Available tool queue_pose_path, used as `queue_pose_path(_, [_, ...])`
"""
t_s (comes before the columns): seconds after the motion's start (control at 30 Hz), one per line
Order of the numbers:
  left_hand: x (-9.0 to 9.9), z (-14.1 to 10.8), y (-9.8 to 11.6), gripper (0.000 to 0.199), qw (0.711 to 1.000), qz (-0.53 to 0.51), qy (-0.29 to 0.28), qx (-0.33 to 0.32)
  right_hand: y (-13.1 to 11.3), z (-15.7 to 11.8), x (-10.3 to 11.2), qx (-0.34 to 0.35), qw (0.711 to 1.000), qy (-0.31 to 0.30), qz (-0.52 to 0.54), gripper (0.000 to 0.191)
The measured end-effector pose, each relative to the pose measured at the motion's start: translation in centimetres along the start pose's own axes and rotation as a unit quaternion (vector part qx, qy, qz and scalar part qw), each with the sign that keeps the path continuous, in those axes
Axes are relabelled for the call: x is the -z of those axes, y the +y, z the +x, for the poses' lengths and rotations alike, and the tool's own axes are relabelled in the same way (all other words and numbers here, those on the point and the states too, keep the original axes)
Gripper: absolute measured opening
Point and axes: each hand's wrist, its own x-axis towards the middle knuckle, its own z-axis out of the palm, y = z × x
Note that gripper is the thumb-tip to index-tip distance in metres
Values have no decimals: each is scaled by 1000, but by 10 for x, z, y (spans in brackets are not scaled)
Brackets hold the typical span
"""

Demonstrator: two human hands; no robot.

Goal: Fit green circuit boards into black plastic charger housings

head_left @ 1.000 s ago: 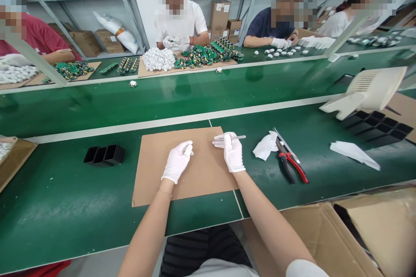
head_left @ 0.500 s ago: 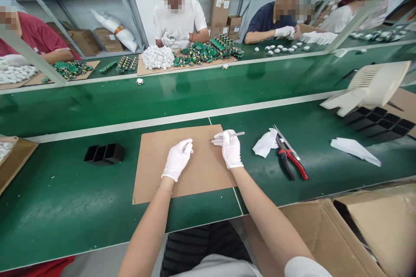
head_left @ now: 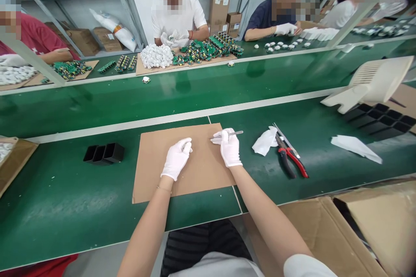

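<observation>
"Two white-topped pieces (head_left: 146, 80) on the green belt (head_left: 188, 101) have slid rightward. And nearer in?"

"Barely any change. The left hand (head_left: 176, 159) is half curled over the middle of the cardboard sheet (head_left: 201, 175); whether it grips anything cannot be told."

"The right hand (head_left: 230, 149)?"

"Fingers closed around a thin metal tool (head_left: 239, 132), over the sheet's right edge, near its far corner."

"Meaning?"

"Work at the sheet seems paused while the belt runs."
</observation>
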Motion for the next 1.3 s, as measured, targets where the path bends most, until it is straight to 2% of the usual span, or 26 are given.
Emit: queue_pose_path(1.3, [-1,1,-1,36,1000,27,4,-5,5,1,2,27,998,36,-37,25])
